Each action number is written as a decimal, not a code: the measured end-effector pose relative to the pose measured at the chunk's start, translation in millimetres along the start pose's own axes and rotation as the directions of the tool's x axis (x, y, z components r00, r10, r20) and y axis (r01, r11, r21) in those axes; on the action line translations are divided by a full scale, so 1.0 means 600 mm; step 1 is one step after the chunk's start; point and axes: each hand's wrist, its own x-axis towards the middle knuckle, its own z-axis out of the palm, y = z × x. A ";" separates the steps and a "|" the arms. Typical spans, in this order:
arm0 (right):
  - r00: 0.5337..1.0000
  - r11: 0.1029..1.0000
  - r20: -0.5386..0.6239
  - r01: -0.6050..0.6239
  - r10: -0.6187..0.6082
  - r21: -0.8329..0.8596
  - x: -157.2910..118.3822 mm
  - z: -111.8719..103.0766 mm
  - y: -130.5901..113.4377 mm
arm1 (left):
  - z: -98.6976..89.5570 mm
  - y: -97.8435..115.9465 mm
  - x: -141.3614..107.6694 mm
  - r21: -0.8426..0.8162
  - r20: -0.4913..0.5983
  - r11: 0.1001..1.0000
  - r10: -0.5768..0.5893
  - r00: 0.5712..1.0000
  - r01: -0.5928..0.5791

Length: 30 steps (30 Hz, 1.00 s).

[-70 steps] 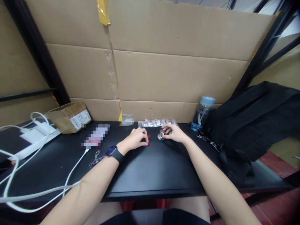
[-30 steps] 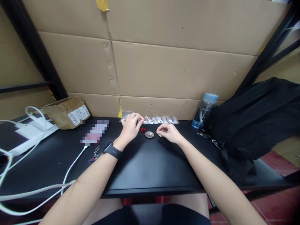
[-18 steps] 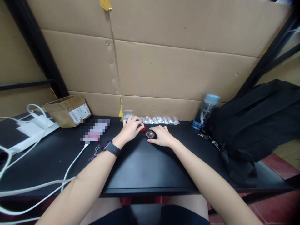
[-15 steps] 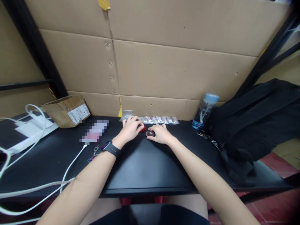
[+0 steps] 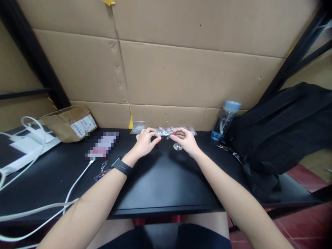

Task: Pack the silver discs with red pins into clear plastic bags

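My left hand [image 5: 147, 141] is closed in a pinch, its thumb and forefinger on a small red piece [image 5: 159, 141] that is mostly hidden. Just to the right, my right hand [image 5: 186, 139] is raised over the black table with its fingertips drawn together. A small greyish bit shows at those fingertips, too small to name. Under the right hand lies a round, silvery disc [image 5: 177, 147] with a raised centre. Behind both hands, clear plastic packets [image 5: 164, 131] with shiny and red contents lie in a row along the cardboard wall.
A blue-lidded water bottle [image 5: 226, 119] and a black backpack [image 5: 282, 135] stand on the right. At left are an open cardboard box [image 5: 68, 124], a blurred-out phone [image 5: 102, 147] on a white cable [image 5: 77, 181], a keyring [image 5: 101, 173] and white chargers [image 5: 33, 140]. The table's front edge [image 5: 168, 214] is near my lap.
My right hand has lifted and moved slightly right from a dark round thing it held on the table. A silvery disc now shows below it. My left hand keeps its pinch.
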 end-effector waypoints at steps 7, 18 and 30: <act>0.991 0.957 -0.042 -0.108 0.123 0.271 -0.009 0.019 0.010 | 0.020 0.026 -0.003 -0.198 -0.139 0.980 -0.035 0.990 0.007; 0.955 0.881 0.252 -0.251 0.157 0.402 -0.023 0.022 -0.006 | 0.004 0.051 -0.018 0.006 -0.261 0.994 0.106 0.960 -0.108; 0.976 0.956 0.203 -0.128 0.075 0.264 -0.020 0.016 0.011 | -0.004 0.052 -0.025 0.197 -0.210 0.951 0.279 0.937 -0.238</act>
